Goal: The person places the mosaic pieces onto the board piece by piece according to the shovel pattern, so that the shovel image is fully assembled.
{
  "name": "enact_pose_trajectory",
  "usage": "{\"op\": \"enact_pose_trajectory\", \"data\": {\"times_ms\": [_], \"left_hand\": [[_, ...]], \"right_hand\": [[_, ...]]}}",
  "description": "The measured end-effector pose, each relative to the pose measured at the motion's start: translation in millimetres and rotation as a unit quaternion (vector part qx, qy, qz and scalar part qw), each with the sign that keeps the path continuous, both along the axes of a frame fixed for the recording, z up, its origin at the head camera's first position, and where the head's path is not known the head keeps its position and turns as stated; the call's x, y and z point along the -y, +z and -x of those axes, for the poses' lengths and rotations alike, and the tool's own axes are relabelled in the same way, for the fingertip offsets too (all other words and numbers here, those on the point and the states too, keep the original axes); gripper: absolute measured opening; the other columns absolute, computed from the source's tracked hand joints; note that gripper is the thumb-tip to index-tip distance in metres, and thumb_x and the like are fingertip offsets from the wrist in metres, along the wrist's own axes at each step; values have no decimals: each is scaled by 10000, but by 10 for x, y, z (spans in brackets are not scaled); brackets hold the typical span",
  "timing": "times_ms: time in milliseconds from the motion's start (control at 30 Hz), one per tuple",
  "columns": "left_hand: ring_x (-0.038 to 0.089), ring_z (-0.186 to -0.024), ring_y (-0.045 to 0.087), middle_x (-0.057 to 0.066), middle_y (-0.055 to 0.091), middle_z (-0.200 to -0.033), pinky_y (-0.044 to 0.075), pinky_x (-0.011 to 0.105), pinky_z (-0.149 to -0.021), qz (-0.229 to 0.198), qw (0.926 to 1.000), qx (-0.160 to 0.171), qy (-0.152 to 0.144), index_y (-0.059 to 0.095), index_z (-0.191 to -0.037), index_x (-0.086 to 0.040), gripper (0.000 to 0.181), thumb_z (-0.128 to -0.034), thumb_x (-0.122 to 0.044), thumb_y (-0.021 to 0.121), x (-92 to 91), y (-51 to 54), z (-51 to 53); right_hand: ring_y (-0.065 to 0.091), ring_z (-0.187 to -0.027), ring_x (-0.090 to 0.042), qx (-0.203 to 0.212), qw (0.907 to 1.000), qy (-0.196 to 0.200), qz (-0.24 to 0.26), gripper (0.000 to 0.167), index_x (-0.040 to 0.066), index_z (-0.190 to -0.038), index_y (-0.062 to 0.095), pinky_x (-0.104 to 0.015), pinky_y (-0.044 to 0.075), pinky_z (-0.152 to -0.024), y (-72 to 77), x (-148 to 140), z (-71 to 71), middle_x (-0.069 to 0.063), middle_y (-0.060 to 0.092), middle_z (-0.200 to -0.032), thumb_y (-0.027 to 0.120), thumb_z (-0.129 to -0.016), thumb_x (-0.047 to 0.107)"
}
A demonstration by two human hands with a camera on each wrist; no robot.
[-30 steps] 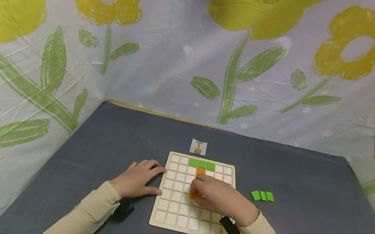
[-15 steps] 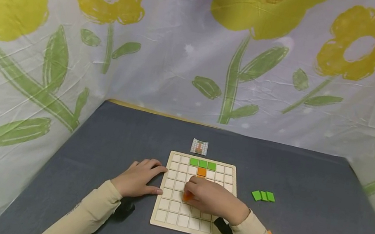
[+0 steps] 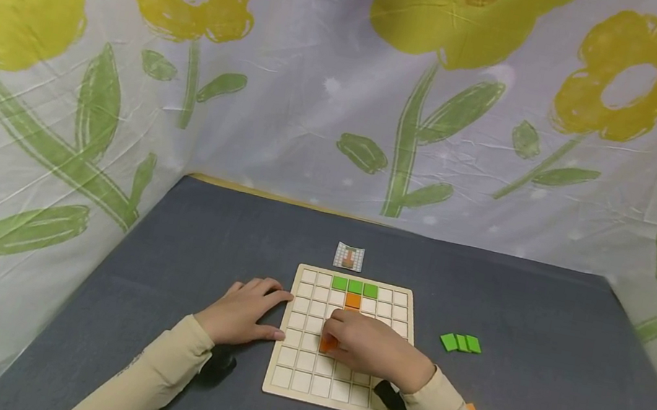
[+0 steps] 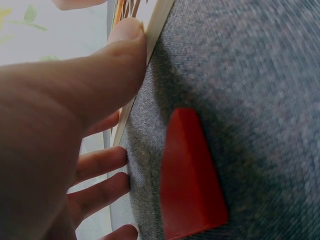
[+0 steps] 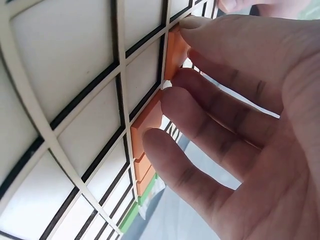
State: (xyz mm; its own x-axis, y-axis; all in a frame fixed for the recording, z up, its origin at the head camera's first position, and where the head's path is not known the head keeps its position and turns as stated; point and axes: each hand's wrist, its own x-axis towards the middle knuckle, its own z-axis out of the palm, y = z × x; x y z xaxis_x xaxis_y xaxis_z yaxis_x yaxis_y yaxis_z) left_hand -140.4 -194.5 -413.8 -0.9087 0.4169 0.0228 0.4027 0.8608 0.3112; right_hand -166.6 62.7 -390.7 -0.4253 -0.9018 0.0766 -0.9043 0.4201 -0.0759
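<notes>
- Orange tile (image 3: 328, 345), pinched in the right hand (image 3: 372, 347), was apparently being seated in the board (image 3: 333, 405) beneath.
- Left hand (image 3: 238, 312), fingers apart, touched its near edge.
- Release seemed called for next.

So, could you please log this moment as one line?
left hand: touches wooden grid board, left edge; right hand: pinches orange tile; green tiles: three in far row
</notes>
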Motion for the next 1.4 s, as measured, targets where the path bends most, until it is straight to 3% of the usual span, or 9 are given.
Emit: {"op": "enact_pose_trajectory", "data": {"times_ms": [933, 1100, 1267, 1400], "left_hand": [[282, -1194, 483, 80, 509, -1303, 371, 470, -873, -45, 10000, -25, -24, 532, -1358, -167, 613, -844, -456, 700, -4, 7, -13], [287, -1198, 484, 86, 510, -1305, 372, 481, -882, -62, 10000, -3, -35, 533, -1359, -164, 616, -843, -453, 702, -6, 12, -17], [288, -1189, 490, 88, 514, -1296, 377, 479, -866, -79, 9998, -152, -123, 537, -1352, -149, 618, -840, -450, 706, 3, 9, -10], [286, -1182, 494, 84, 513, -1295, 378, 471, -854, -59, 9995, -252, -179, 534, -1353, -150, 621, -840, -457, 701, 15, -1, -5]], "right_hand": [[491, -706, -28, -128, 9999, -46, -9, 84, 167, -902, 655, -188, 462, -666, -30, 10, -14, 62, 571, -844, 701, -888, 235], [502, -725, -37, -116, 9999, -112, 24, 79, 171, -926, 671, -193, 467, -670, 10, -76, -12, 61, 573, -872, 699, -886, 233], [490, -730, -40, 129, 9994, -321, 89, 70, 169, -935, 672, -205, 456, -649, 70, -223, -19, 68, 577, -874, 689, -893, 222], [529, -773, -47, 67, 9991, -399, 110, 89, 165, -964, 683, -219, 479, -688, 68, -364, -32, 63, 601, -907, 689, -892, 218]]}}
